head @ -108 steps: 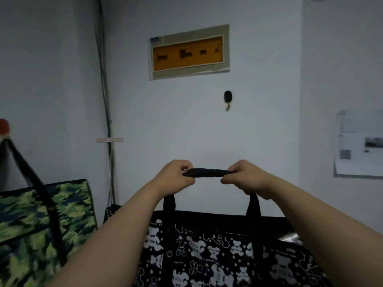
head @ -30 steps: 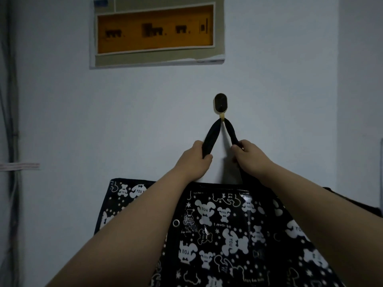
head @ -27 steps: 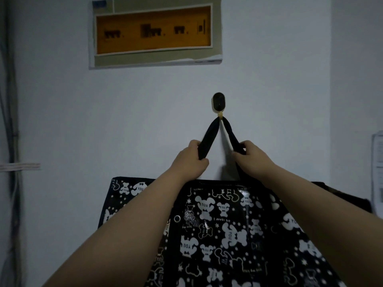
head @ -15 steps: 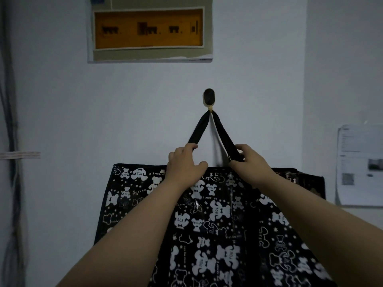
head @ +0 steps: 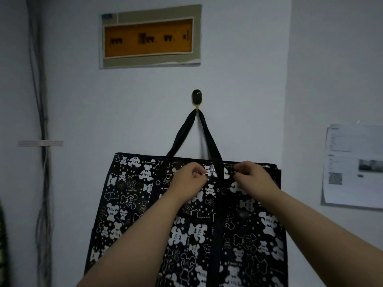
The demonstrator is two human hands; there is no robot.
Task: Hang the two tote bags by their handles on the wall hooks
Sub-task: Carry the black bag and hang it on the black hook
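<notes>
A black tote bag [head: 132, 204] with white bear prints hangs flat against the wall. Its black handle strap [head: 182, 135] is looped over a small black wall hook [head: 196, 97]. My left hand [head: 191, 178] and my right hand [head: 251, 178] are at the bag's top edge, either side of the right strap. Each hand has its fingertips pinched on the bag's rim. Of the green camouflage tote bag [head: 1, 235], only a sliver shows at the far left edge; its hook is out of view.
An electrical panel with an orange window [head: 150, 37] is set in the wall above the hook. A bundle of cables [head: 42, 162] runs down the left wall under a strip of tape [head: 40, 143]. A paper notice [head: 354, 166] is stuck on the right wall.
Both hands lifted the handle onto the hook, then slid down the straps to the bag's top edge. The bag now hangs from the hook.
</notes>
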